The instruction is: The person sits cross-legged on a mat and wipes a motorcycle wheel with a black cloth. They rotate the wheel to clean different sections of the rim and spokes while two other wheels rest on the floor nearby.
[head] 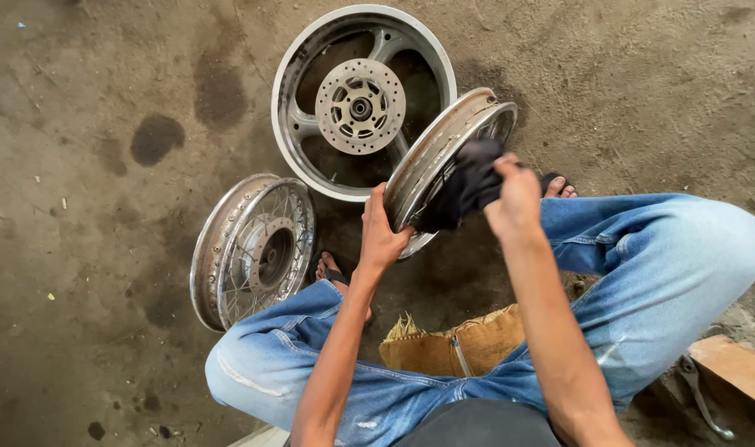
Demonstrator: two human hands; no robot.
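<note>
- Floor [88,99] of bare, dusty concrete with dark oil stains spreads under everything here.
- Jeans-clad legs [667,257] of the seated person are parted wide, one knee out to each side, with sandalled feet [336,273] on the floor.
- Cast wheel [294,124], pale grey with thick spokes, lies flat on the floor farthest from the person; a drilled brake disc [361,105] sits at its hub.
- Spoked wheel [253,248] stands tilted on its edge by the person's left knee, its rim rusty, well apart from both hands.
- Held rim [443,141], worn and rust-streaked, stands on edge between the knees, its upper part leaning against the cast wheel.
- Brown woven sack [460,348] with a frayed edge lies under the person, between the thighs.
- Wooden plank [737,368] juts in at the lower right, with a metal tool [700,397] beside it.
- Dark rag [468,186] is pressed into the channel of the held rim.
- Right hand [514,199] is curled tight around the top of the rag, bunching it against the rim.
- Left hand [381,236] has its fingers wrapped over the near edge of the held rim, steadying it.
</note>
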